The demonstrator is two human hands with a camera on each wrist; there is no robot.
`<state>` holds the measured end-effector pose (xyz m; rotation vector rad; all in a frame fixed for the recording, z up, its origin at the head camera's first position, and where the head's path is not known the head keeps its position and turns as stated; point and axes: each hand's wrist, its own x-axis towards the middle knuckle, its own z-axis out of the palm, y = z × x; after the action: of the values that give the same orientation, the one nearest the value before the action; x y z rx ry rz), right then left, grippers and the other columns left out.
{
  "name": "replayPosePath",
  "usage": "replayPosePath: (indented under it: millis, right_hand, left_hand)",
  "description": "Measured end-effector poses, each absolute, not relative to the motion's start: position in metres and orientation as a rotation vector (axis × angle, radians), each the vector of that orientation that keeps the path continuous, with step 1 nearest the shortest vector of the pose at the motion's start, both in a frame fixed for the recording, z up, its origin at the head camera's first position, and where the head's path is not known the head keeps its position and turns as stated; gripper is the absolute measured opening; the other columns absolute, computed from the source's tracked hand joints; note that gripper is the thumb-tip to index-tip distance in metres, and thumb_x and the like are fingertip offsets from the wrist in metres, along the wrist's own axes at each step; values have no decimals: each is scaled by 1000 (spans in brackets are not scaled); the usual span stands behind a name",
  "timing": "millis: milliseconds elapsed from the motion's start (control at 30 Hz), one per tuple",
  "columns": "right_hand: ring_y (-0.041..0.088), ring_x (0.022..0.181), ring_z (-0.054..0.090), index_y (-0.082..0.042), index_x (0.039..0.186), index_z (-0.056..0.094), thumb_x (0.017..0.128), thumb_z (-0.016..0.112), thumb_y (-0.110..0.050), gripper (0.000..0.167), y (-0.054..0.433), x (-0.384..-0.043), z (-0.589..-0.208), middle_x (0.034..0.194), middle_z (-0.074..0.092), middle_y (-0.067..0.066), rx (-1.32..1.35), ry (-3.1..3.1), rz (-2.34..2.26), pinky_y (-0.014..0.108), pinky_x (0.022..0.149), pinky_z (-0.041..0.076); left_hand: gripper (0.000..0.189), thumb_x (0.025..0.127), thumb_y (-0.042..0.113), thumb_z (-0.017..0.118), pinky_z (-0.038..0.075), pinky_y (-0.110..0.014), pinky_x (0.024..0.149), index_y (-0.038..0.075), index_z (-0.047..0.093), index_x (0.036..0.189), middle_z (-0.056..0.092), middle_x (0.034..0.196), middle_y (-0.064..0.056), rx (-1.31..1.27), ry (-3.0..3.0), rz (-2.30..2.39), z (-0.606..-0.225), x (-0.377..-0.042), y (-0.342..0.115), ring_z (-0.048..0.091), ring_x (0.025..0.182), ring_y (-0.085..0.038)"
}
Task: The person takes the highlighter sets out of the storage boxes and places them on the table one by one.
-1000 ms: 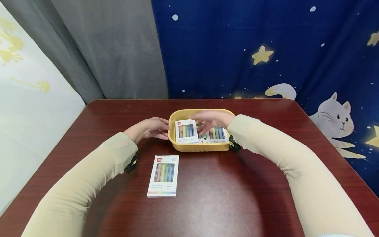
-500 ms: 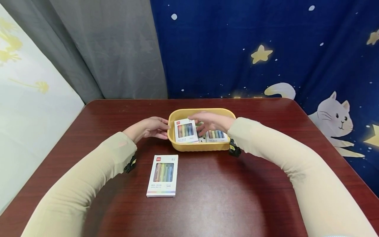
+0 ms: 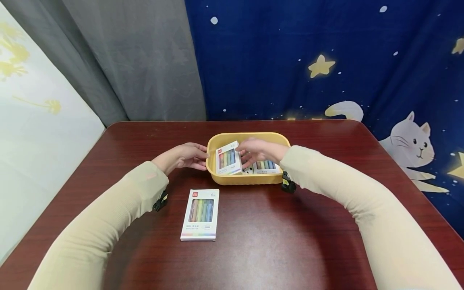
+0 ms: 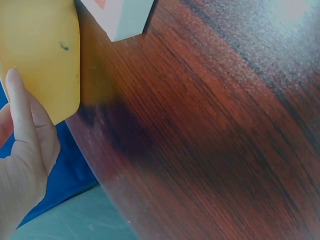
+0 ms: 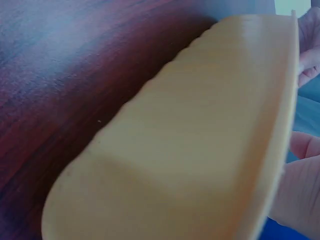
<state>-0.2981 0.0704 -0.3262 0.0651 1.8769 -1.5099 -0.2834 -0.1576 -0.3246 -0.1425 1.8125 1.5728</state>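
A yellow plastic basket [image 3: 246, 180] stands toward the back of the table. Inside it, my right hand [image 3: 259, 150] grips the right edge of a white highlighter box [image 3: 226, 164], which is tilted with that edge raised. Beneath my palm lies a second highlighter box [image 3: 266, 170], partly covered. My left hand [image 3: 186, 156] touches the basket's left end with extended fingers; the left wrist view shows those fingers [image 4: 22, 115] against the yellow wall [image 4: 40, 50]. In the right wrist view the basket's side [image 5: 190, 125] hides most of my right hand [image 5: 300, 195].
Another highlighter box [image 3: 200, 215] lies face up on the dark red wooden table [image 3: 268, 241], in front of the basket. A small black-and-white patterned thing [image 3: 248, 170] shows between the boxes in the basket. Grey and starry blue curtains [image 3: 253, 60] hang behind the table.
The left box in the basket has gone from lying nearly flat to tilted, its right edge lifted by my right hand. My left hand and the box on the table stay put.
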Motion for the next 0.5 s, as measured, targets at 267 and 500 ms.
replayPosePath:
  millis: [267,500]
  right_hand:
    - [32,103,54,0,116,43,94,41,-5,22,66,-296,-334,100,48,16,44,1858,-1518,32,52,56]
    - [32,97,56,1,123,39,93,39,-3,30,62,-297,-338,100,52,18,40,1847,-1544,34,55,57]
  left_hand:
    - [48,94,4,45,57,-25,63,-1,27,138,55,88,-10,-139,1811,1577,-327,-285,-157,61,62,-13]
    - [48,94,5,45,57,-26,64,-1,27,139,55,88,-10,-144,1812,1572,-326,-285,-158,61,62,-13]
